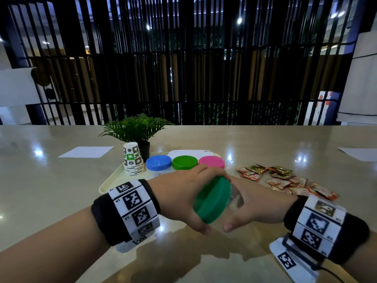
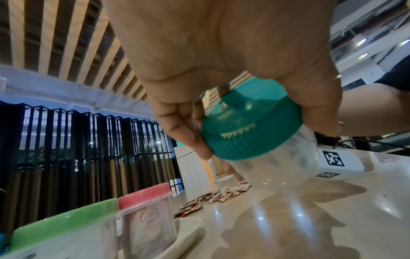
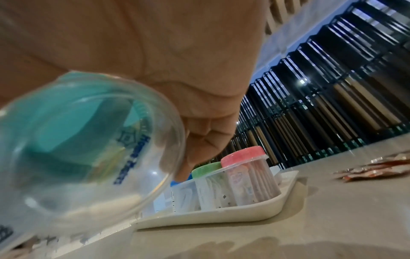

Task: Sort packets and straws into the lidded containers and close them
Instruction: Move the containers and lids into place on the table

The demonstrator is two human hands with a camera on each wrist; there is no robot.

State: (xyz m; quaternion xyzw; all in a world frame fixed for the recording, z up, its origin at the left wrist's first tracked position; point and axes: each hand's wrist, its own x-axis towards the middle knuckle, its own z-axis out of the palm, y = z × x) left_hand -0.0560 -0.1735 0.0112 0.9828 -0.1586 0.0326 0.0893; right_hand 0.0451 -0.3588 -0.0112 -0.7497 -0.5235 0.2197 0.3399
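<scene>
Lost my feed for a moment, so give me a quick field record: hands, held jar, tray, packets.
left hand: grips teal lid
right hand: holds clear jar
jar: tilted, above table, lid on, looks empty
tray: jars with blue lid, green lid, pink lid, all lidded; cup stack
packets: loose on table, right of tray
straws: none clearly seen

Café-like counter, stacked paper cups [image 1: 133, 159], coffee packets [image 1: 285, 180], creamer jars, serving tray [image 1: 110, 180]

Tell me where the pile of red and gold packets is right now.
In the head view the packets lie loose on the table, right of the tray and beyond the right hand.
</scene>
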